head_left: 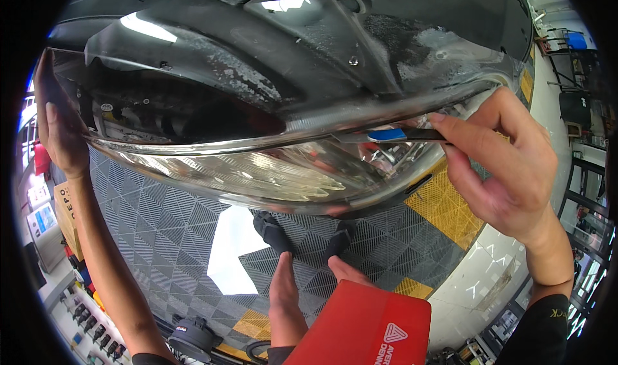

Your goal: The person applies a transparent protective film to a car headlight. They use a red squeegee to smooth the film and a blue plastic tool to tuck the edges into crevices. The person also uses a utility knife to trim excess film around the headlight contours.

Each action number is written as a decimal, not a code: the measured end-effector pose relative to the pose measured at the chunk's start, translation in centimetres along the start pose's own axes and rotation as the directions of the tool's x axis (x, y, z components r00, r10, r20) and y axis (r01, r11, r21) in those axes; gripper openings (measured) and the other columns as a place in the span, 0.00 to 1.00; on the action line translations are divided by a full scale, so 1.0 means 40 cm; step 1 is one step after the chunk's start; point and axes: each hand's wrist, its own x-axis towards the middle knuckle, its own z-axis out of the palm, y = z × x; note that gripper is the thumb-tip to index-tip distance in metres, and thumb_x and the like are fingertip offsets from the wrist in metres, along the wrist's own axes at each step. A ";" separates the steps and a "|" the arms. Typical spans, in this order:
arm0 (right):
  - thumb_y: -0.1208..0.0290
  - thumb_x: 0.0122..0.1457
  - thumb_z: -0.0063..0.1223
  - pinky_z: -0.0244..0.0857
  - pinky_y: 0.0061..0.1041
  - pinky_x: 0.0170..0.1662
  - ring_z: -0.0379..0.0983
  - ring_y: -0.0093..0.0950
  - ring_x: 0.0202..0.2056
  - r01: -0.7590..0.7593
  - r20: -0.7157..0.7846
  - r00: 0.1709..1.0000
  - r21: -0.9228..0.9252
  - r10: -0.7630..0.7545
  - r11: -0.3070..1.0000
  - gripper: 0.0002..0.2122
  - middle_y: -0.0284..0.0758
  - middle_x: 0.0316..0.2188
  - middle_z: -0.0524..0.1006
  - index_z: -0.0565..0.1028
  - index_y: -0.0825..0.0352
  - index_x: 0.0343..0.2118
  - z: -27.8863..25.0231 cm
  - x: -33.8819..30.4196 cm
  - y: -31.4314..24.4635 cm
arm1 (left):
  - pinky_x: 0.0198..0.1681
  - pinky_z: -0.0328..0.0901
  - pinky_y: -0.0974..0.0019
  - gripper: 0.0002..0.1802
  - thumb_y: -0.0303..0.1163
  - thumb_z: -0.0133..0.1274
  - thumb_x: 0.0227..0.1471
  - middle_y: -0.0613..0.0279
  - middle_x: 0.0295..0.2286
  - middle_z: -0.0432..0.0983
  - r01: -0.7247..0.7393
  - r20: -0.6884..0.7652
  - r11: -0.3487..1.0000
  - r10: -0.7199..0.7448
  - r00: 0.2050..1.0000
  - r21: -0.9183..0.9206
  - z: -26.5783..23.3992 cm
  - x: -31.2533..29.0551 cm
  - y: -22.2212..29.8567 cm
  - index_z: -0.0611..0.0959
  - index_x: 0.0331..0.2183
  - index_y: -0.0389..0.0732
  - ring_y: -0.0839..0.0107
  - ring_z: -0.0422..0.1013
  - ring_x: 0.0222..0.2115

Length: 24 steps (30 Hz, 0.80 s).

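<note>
Across the upper middle stretches a car headlight with a clear lens. Its glossy dark upper surface carries wet-looking, whitish patches. My left hand lies against the headlight's left end, its fingers stretched out along the edge. Between the thumb and fingers of my right hand is a slim knife-like tool with a dark handle and a blue patch. The tool points left, its thin tip at the rim between the dark surface and the clear lens. Whether the tip touches the rim I cannot tell.
Below are grey floor tiles with yellow ones, and a white sheet beside my feet. A red panel is close below. A grey round device stands lower left, a cardboard box at left, dark shelving at right.
</note>
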 end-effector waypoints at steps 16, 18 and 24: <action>0.91 0.42 0.62 0.62 0.23 0.28 0.70 0.25 0.26 -0.046 -0.045 0.998 0.024 0.047 0.999 0.20 0.35 0.27 0.70 0.85 0.74 0.42 0.010 -0.045 0.055 | 0.75 0.33 0.50 0.40 0.44 0.40 0.66 0.40 0.71 0.52 0.068 -0.009 0.995 -0.068 0.998 -0.069 -0.018 -0.003 -0.018 0.59 0.70 0.29 0.51 0.43 0.74; 0.91 0.42 0.62 0.62 0.23 0.28 0.69 0.25 0.26 -0.042 -0.040 0.998 0.024 0.043 0.999 0.19 0.35 0.27 0.70 0.85 0.74 0.41 0.007 -0.048 0.061 | 0.75 0.33 0.50 0.41 0.45 0.41 0.66 0.41 0.71 0.52 0.087 -0.032 0.992 -0.090 0.995 -0.088 -0.011 -0.009 -0.018 0.59 0.70 0.29 0.52 0.43 0.74; 0.91 0.42 0.62 0.62 0.23 0.28 0.70 0.25 0.26 -0.040 -0.027 0.999 0.020 0.040 0.999 0.19 0.35 0.26 0.70 0.85 0.73 0.40 0.004 -0.053 0.081 | 0.76 0.32 0.50 0.43 0.48 0.42 0.65 0.42 0.71 0.52 0.061 -0.048 0.998 -0.062 0.997 -0.010 -0.008 -0.006 -0.010 0.59 0.70 0.28 0.53 0.43 0.74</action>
